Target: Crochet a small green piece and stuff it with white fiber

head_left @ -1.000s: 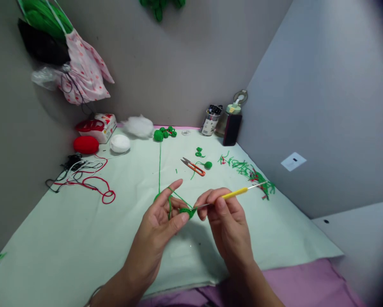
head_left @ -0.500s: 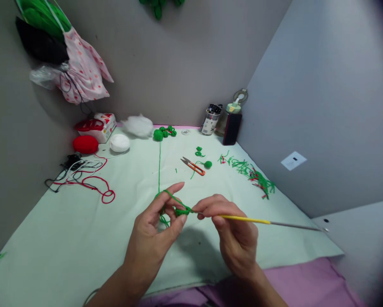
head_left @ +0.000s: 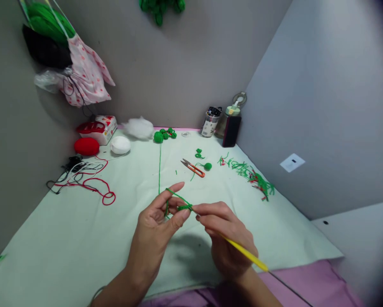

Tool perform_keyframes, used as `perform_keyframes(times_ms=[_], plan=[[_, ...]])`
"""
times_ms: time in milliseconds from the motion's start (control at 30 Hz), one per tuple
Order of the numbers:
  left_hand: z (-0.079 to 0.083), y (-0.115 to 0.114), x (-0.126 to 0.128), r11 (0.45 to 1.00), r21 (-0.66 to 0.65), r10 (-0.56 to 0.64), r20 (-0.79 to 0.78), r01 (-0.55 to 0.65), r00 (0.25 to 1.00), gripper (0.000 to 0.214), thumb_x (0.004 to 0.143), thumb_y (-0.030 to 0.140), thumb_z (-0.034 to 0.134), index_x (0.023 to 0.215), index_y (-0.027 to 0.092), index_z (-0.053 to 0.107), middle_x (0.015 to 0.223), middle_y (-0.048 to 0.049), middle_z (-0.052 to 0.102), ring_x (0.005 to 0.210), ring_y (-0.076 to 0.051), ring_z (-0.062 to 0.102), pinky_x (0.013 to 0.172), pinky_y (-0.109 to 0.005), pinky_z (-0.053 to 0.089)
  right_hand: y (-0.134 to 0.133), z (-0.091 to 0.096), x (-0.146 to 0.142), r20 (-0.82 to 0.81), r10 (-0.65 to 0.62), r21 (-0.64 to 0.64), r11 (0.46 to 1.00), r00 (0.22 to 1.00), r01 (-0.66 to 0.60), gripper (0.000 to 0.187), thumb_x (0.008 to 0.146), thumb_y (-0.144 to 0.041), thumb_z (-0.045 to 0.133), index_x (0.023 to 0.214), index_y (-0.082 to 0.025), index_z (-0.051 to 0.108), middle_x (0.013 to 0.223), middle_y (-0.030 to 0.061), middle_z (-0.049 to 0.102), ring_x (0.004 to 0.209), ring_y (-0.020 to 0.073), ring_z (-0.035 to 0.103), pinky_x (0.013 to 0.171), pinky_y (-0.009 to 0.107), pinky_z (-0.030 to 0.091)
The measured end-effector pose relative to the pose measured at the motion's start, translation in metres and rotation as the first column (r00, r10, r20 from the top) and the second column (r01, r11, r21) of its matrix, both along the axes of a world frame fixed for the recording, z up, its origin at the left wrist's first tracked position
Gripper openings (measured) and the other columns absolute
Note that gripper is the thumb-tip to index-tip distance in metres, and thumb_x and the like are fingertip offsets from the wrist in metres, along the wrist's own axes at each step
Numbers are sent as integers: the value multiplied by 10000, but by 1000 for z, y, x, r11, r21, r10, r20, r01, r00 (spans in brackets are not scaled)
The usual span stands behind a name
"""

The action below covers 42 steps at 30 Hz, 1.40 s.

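My left hand (head_left: 156,224) pinches a small green crochet piece (head_left: 184,208) between thumb and fingers, with green yarn (head_left: 159,170) looped over the raised index finger and running back to a green yarn ball (head_left: 158,137). My right hand (head_left: 226,238) grips a yellow-handled crochet hook (head_left: 242,252); its tip sits in the green piece and the handle points down to the right, toward me.
Orange snips (head_left: 193,167) and small green crochet bits (head_left: 204,160) lie mid-table. Green and red yarn scraps (head_left: 255,178) are at the right. A red ball (head_left: 87,146), white ball (head_left: 120,145), stuffing (head_left: 138,127), red thread tangle (head_left: 89,183) and pen cup (head_left: 209,121) stand behind. A fabric bag (head_left: 82,72) hangs left.
The hook's handle swung from pointing up right, through level right, to pointing down toward me. My right hand turned and moved closer to the left. The green piece stayed pinched.
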State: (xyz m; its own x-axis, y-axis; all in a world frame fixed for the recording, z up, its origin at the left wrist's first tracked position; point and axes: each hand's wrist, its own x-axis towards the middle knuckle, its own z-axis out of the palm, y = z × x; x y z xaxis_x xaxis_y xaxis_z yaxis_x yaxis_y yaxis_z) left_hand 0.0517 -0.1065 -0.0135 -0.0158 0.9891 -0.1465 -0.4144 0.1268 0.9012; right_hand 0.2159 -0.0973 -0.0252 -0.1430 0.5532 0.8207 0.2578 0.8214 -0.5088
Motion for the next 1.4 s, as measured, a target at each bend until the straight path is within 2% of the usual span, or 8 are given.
perform_keyframes(times_ms=[267,400,500,600,800,900,1100,1400], plan=[[7,-2,-1,990,-68,-111,158,123,981,743,763,312,934,1449,284,652,833,30,625,789,-131,549,779,-255,455,-4,-8,3,289,-241,226,958,926,179,534,942,-61,696,1399,-335,689,1049,67,791,929,232,769,775,352,659],[11,3,-7,965,-162,-152,299,207,942,730,719,305,949,1396,204,696,816,19,615,739,-115,502,745,-249,419,-2,1,2,1,-20,-94,995,1000,20,338,1012,-91,604,1220,-298,770,1002,59,777,895,205,736,756,346,630],[12,4,-9,983,-115,-107,269,142,957,667,734,270,937,1364,224,724,837,14,632,777,-124,519,806,-261,432,5,6,-2,-344,86,-324,924,935,-203,219,1045,-184,599,1050,-281,795,890,37,745,755,174,680,669,321,589],[12,1,-5,988,-56,-131,217,147,967,606,763,288,919,1341,257,742,893,-5,674,868,-155,575,870,-286,456,8,8,-7,-386,131,-372,884,913,-284,163,1025,-235,658,996,-274,814,908,42,761,791,177,690,684,310,584],[9,-2,4,998,-31,-53,170,59,984,562,762,295,939,1295,300,761,839,34,653,760,-100,536,710,-201,436,-4,6,-14,-33,-66,-151,987,997,61,335,977,-80,664,1175,-309,806,1024,66,784,886,197,731,729,319,609],[8,2,2,984,-100,-112,297,148,948,538,736,303,952,1247,244,791,772,36,610,658,-70,443,631,-178,391,-5,5,-12,62,-123,-42,991,991,125,341,967,-90,675,1187,-312,810,1060,83,783,922,218,738,754,342,622],[9,6,-6,979,-114,-125,323,169,938,437,742,269,922,1167,231,832,762,31,577,632,-76,390,740,-238,445,8,5,-9,-427,34,-415,880,903,-230,164,1022,-282,661,977,-244,814,852,46,732,648,148,635,598,295,552],[9,-1,-3,994,-24,-109,66,111,992,350,840,360,845,1182,290,831,876,-11,624,720,-127,444,670,-252,399,15,2,-10,-556,66,-508,763,829,-401,147,1002,-326,702,953,-235,808,871,32,767,684,130,654,671,268,557]])
